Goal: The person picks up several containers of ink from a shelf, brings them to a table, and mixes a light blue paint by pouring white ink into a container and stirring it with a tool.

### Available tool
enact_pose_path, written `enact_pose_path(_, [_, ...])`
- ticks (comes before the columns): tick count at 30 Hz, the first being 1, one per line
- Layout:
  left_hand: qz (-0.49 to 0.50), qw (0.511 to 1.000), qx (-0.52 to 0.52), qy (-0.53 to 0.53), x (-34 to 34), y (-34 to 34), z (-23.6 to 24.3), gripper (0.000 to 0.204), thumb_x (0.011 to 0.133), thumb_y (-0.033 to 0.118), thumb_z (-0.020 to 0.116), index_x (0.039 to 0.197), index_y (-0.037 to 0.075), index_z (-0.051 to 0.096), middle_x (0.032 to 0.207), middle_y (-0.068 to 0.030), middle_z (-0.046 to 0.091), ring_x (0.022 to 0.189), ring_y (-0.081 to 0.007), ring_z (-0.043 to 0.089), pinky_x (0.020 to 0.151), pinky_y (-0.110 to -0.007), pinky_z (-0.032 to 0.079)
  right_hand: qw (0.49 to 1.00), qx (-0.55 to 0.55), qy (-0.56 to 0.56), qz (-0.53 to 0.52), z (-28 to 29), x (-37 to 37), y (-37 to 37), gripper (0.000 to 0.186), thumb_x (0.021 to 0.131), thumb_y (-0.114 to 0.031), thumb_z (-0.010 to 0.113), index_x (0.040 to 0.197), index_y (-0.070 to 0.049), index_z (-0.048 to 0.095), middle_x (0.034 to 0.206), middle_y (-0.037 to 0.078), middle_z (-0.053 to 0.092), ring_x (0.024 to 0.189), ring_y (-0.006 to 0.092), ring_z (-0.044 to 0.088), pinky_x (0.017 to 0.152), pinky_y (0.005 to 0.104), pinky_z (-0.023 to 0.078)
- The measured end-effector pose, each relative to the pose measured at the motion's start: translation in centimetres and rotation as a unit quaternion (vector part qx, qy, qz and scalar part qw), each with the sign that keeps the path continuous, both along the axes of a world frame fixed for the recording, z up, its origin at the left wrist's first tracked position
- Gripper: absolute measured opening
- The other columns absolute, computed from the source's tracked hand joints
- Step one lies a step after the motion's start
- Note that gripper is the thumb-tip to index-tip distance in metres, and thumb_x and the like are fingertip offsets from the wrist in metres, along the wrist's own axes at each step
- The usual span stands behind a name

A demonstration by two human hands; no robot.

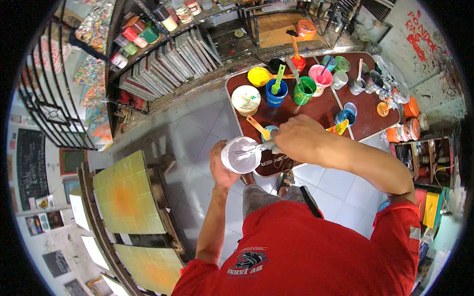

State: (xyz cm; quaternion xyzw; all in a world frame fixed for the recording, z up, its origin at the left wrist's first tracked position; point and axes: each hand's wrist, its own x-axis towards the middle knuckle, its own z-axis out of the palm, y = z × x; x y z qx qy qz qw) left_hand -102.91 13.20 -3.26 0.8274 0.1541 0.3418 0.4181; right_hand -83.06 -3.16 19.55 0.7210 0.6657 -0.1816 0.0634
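Observation:
My left hand point(219, 166) is closed around the side of a white tub point(241, 155) and holds it off the table, with its mouth facing up. Pale, thick paint lines the inside. A paint-coated spatula point(255, 147) dips over the rim into the tub. My right hand point(289, 137) grips its handle, and the fingers hide part of it. Just beyond the hands, a small blue cup point(269, 133) with an orange spatula stands at the edge of the brown table point(269, 169). A white-lidded tub point(246, 100) sits at the table's left corner.
Paint pots crowd the table, among them a blue pot point(276, 93), a green pot point(303, 91) and a pink cup point(320, 76). Screen-printing frames point(170, 61) fill the shelf behind. Yellowish panels point(129, 193) lie on a rack at my left. Orange-lidded tubs point(410, 129) stand at right.

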Motion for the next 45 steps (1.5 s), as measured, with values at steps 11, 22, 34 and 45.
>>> enact_pose_path(11, [0.015,0.987,0.156,-0.018,1.6,-4.6,6.4,0.074,0.056,0.03,0.087,0.118,0.003,0.055,0.118,-0.018,0.059,0.108,-0.0387,0.055,0.093,-0.048,0.044,0.946,0.18,-0.266,0.05,9.0,-2.9,-13.1,0.016,0.078,-0.015,0.06,0.086,-0.001,0.06,0.072,0.01,0.059,0.064,0.022,0.062,0.055,0.0316,0.051])
enact_pose_path(22, [-0.076,0.948,0.304,-0.057,3.1,-5.5,13.2,0.071,0.052,0.024,0.085,0.114,0.003,0.059,0.118,-0.0146,0.063,0.113,-0.0398,0.057,0.095,-0.048,0.048,0.944,0.165,-0.249,0.14,8.0,1.2,-14.6,0.047,0.077,-0.015,0.061,0.121,0.003,0.062,0.067,0.008,0.063,0.059,0.022,0.065,0.05,0.0349,0.051])
enact_pose_path(34, [-0.12,0.946,0.293,-0.065,3.4,-7.4,14.8,0.075,0.046,0.019,0.088,0.115,0.005,0.061,0.12,-0.0126,0.062,0.114,-0.0391,0.057,0.092,-0.047,0.05,0.983,0.153,0.035,0.099,6.5,6.8,-17.8,0.028,0.092,-0.033,0.058,0.1,-0.01,0.071,0.067,0.015,0.065,0.065,0.0357,0.064,0.062,0.0465,0.051])
enact_pose_path(45, [-0.093,0.953,0.288,-0.021,2.9,-9.3,14.8,0.09,0.042,0.021,0.088,0.125,0.008,0.056,0.118,-0.0105,0.061,0.114,-0.0348,0.055,0.092,-0.043,0.05,0.907,0.171,0.374,-0.091,-3.0,5.4,-21.6,0.03,0.097,-0.028,0.059,0.105,-0.001,0.07,0.067,0.009,0.063,0.058,0.0149,0.052,0.054,0.0345,0.044])
